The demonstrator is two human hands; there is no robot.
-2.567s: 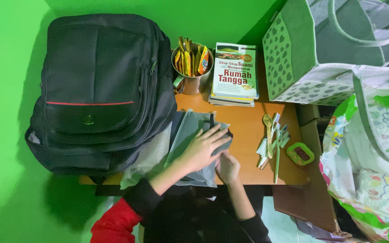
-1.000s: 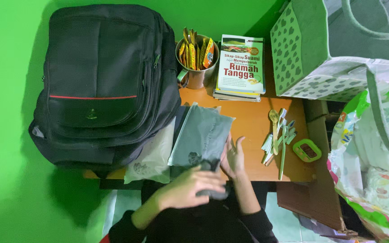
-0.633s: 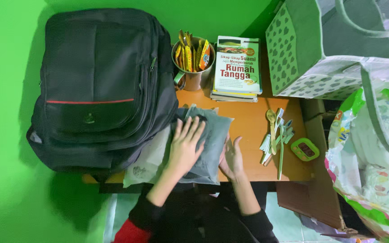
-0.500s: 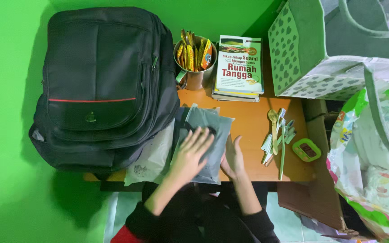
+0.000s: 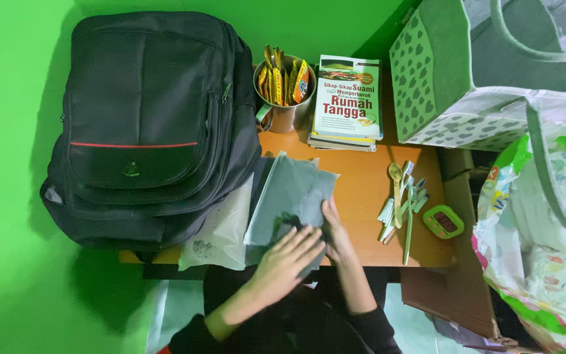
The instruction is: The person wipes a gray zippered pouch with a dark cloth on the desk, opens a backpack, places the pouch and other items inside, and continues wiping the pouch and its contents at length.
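While both hands press down at the bench's front edge, the things lie so:
Backpack (image 5: 145, 124): black, red stripe, far left on the orange bench (image 5: 361, 196).
Clear plastic bag (image 5: 221, 229): under the backpack's right edge.
Grey packet (image 5: 289, 196): flat, mid-bench.
Left hand (image 5: 286, 259): fingers spread flat on the packet's near end, gripping nothing.
Right hand (image 5: 334, 229): open, at its right edge.
Book (image 5: 348, 98): white-green cover, behind.
Tote bag (image 5: 466, 72): green, heart-patterned, far right.

Single head view, looking almost straight down from above the bench (image 5: 361, 190). Moderately near: whole benchtop in frame, backpack (image 5: 152, 124) at left, bags (image 5: 492, 78) at right, green wall along top. No second view for overlap.
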